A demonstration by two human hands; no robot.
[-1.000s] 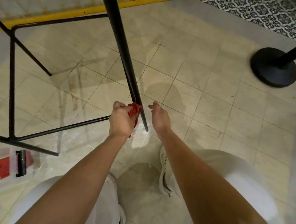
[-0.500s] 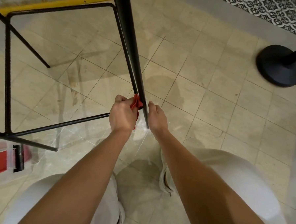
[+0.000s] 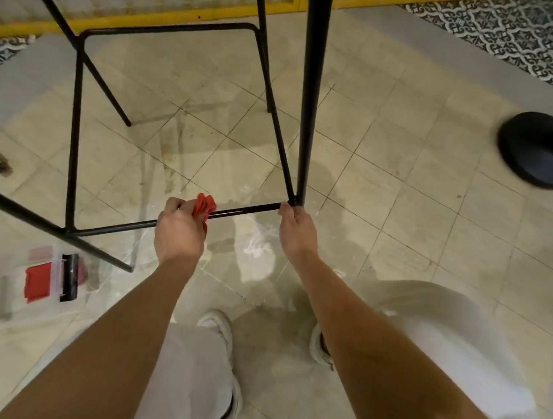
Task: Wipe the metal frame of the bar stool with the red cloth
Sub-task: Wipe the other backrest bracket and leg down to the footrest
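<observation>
Fingers of the left hand (image 3: 179,233) are clamped round the red cloth (image 3: 205,206), which is bunched into soft folds and wrapped over the lower rail (image 3: 249,210) of the stool frame (image 3: 309,99). That rail is the long line I follow: a thin black metal tube running left to right across my view and rising slightly toward the right, where it joins an upright leg. The right hand (image 3: 296,232) grips the rail's end at that joint, fingers curled over it, back of the hand toward me. Both bare forearms reach forward, nearly straight, with the hands well apart along the rail. The frame is smooth round tubing with splayed legs, standing on glossy, smudged beige floor tiles (image 3: 396,215). Left of the arms lies a clear plastic bag (image 3: 41,280) holding something red and black; far right stands a round black base (image 3: 537,149).
</observation>
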